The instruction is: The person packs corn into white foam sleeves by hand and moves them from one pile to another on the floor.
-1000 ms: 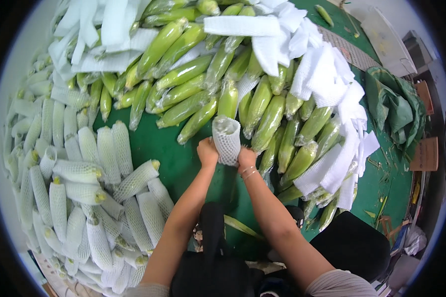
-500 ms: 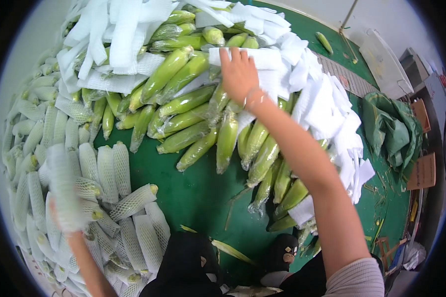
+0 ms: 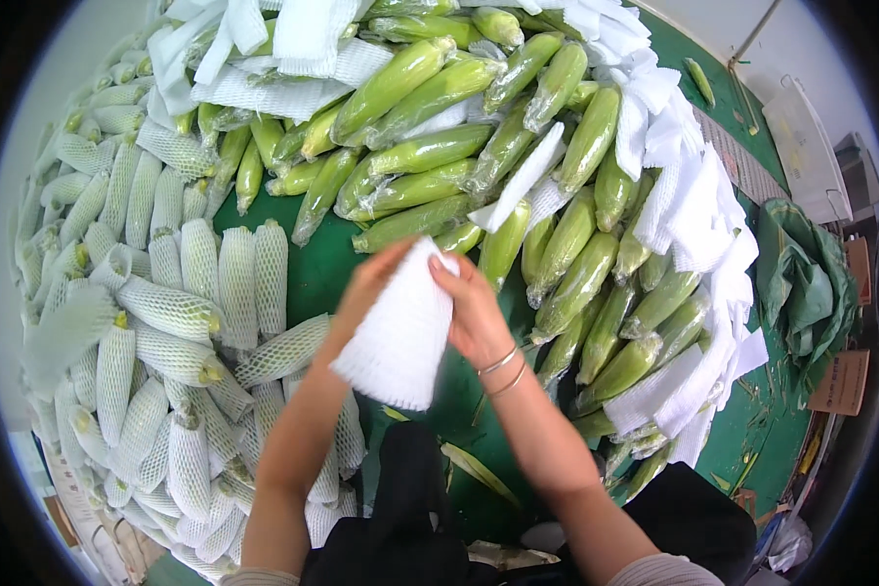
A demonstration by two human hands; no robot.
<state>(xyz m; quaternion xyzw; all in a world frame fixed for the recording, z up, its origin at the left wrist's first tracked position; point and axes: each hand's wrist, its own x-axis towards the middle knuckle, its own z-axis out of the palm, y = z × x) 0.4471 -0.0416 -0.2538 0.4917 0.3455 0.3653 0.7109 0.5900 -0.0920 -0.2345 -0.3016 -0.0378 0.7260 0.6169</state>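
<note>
A flat white foam net sleeve hangs between my two hands in front of my lap, its wider end downward. Behind its upper left edge my left hand is closed on it, most fingers hidden. On the other side, my right hand pinches the upper edge between thumb and fingers. Just beyond my hands lie ears of corn, green husks on, wrapped in clear film. One loose foam sleeve rests across them. At the left is a heap of corn in foam sleeves; one sleeved ear there is blurred.
More flat foam sleeves lie along the right of the corn, others on top at the back. A green floor shows between the heaps. Far right are a crumpled green bag, a pale plastic bin and a cardboard box.
My right hand has drawn back from the corn pile toward me, now with a foam sleeve. My left hand has left the sleeved heap, let go of a sleeved ear and joined it.
</note>
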